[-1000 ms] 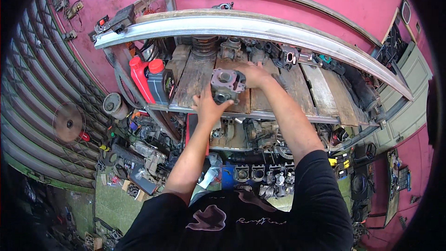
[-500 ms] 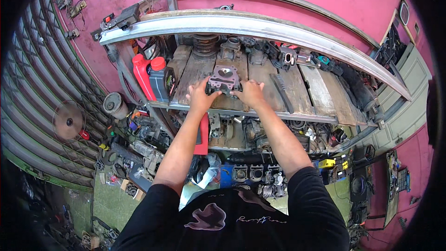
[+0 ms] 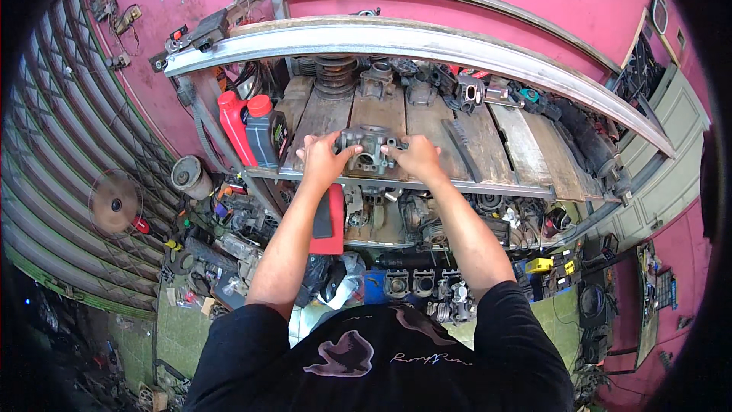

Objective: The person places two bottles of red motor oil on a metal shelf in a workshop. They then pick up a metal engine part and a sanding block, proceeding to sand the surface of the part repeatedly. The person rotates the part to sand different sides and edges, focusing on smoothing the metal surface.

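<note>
A grey metal engine cylinder head [image 3: 368, 149] is held between my two hands at the front edge of the plank shelf [image 3: 385, 113]. Its side with a round port faces me, and its top face is tilted away. My left hand [image 3: 323, 157] closes on the left end, thumb across the near side. On the right end, my right hand [image 3: 417, 159] grips in the same way with its thumb near the port. Whether the part's underside touches the planks cannot be seen.
Behind stand a finned cylinder [image 3: 334, 78] and other engine parts. Left are a red bottle [image 3: 232, 126] and a grey red-capped bottle [image 3: 264, 136]. A dark curved strip [image 3: 462, 151] lies to the right. A steel rail [image 3: 412, 37] crosses above; a lower shelf holds more parts.
The cylinder head has been tipped: its flat face with the round chamber was showing, and now the ported side faces me. Both hands have kept hold and turned with it.
</note>
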`<state>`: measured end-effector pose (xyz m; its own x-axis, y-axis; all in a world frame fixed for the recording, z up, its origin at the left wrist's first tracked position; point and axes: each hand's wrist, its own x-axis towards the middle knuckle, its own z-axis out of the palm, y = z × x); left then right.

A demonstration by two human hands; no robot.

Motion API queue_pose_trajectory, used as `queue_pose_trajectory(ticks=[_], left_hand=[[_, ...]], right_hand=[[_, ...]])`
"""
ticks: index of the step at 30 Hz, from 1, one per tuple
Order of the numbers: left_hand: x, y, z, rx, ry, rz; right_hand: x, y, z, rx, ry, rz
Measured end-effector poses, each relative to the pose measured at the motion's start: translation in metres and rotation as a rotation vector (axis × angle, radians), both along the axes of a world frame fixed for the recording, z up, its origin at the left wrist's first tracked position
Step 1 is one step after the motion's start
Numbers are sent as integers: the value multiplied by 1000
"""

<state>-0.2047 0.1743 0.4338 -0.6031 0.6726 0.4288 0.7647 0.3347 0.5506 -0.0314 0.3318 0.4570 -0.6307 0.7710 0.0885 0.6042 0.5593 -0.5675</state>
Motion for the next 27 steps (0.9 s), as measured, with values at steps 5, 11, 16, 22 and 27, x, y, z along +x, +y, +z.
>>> queue_pose_trajectory(ticks=[5,11,16,22,27], left_hand=[[-35,40,18,-146,-217,18],[-54,92,15,-109,-295,104],[-67,89,-6,3,-559,-99],[-61,48,-81,312,-552,-345],[-45,52,-77,267,1,-179]], right_hand=[[-35,47,6,-105,-35,-97],[-53,108,-18,-314,194,-59],[-49,107,-35,-113,346,-138],[0,42,-77,-124,487,89],[-7,36,-83,-122,461,30]])
